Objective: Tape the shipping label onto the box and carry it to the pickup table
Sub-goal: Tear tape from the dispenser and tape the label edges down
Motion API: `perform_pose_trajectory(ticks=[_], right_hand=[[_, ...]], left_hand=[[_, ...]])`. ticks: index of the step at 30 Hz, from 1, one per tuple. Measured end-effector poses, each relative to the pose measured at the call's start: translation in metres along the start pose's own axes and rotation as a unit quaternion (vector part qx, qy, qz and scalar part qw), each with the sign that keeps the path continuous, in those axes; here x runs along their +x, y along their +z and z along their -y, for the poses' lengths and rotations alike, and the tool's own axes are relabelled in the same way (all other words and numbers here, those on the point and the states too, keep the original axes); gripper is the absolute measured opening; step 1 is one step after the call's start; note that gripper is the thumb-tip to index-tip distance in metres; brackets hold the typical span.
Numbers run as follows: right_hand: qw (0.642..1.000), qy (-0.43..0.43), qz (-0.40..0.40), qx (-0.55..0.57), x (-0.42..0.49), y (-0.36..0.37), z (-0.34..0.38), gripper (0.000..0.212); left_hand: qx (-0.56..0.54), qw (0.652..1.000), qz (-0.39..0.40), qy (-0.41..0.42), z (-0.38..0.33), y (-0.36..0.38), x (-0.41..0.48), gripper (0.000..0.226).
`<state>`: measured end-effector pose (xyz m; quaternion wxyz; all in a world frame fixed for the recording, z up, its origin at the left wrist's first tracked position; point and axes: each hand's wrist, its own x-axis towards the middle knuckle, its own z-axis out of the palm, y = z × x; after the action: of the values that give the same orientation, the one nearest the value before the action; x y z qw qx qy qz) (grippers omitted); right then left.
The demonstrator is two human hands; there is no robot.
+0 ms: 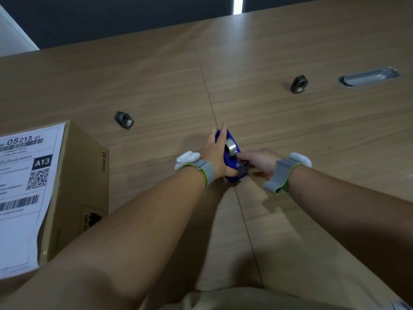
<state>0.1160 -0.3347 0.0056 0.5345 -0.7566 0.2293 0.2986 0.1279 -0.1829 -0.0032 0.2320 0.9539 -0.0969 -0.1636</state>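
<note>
The wood-grain bench [290,135] carries everything. To the left of the tape dispenser, well apart from it, sits the brown cardboard box [78,175], the white printed shipping label [24,186] lying flat on its top. The glossy blue tape dispenser [232,157], rounded and holding a silvery roll, stands on the bench seam. The left hand [214,151] lies closed along its left flank, holding it; the right hand [261,162] pinches at its near cutter end
</note>
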Motion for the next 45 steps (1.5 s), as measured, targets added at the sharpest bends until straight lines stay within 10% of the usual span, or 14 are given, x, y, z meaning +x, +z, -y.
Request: perform_pose_trajectory(ticks=[31, 45], right_hand=[[0.993, -0.109, -0.012, 0.042, -0.021, -0.003, -0.044, 0.025], [0.982, -0.102, -0.104, -0.118, -0.012, 0.005, -0.06, 0.034]], left_hand=[[0.053, 0.997, -0.011, -0.05, -0.01, -0.002, -0.003, 0.135], [0.087, 0.996, 0.008, -0.027, -0.009, -0.012, -0.014, 0.141]])
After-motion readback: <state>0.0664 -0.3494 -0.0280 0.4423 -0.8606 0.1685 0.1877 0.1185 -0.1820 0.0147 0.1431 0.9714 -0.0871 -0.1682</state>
